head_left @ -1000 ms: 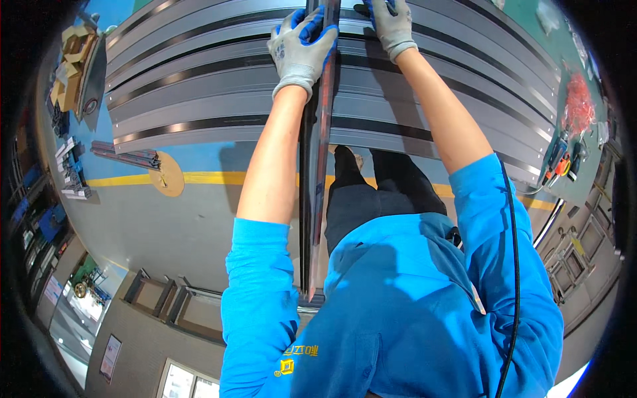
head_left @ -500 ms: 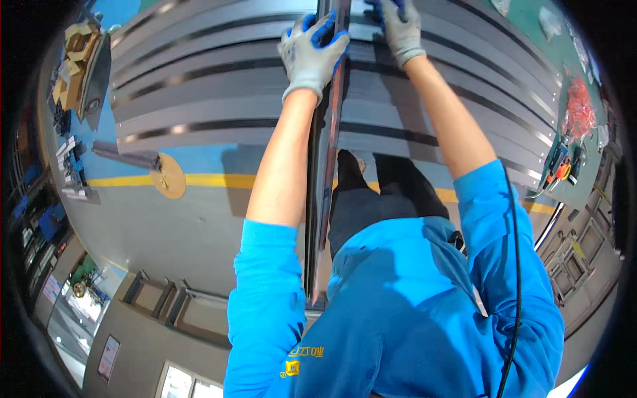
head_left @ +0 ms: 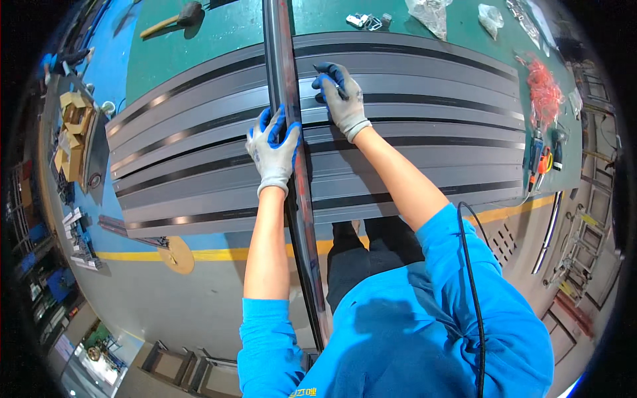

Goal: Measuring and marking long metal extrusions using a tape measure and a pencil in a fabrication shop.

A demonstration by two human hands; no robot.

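Observation:
A long dark metal profile [head_left: 282, 73] with a reddish, worn-looking right face runs lengthwise across several grey slatted panels [head_left: 411, 139] and past their near edge. My left hand [head_left: 272, 149], in a grey glove with blue fingers, lies over this profile. Its fingers and thumb straddle the top, the thumb along the right side. To the right of the profile, my right hand [head_left: 344, 103], gloved alike, hovers just above the panels. Its fingers are half bent and apart, pointing toward the profile without touching it; I make out nothing held in them.
The panels rest on a green-topped table [head_left: 219, 33]. On it lie a mallet [head_left: 174, 21], small metal parts [head_left: 368, 22], plastic bags [head_left: 430, 14], a red mesh bundle [head_left: 544, 93] and hand tools [head_left: 541, 162]. Cardboard boxes [head_left: 73, 136] stand at the left.
The view has shifted, showing more of the table's far side. My right hand has come slightly closer to the profile, while my left hand stays on it.

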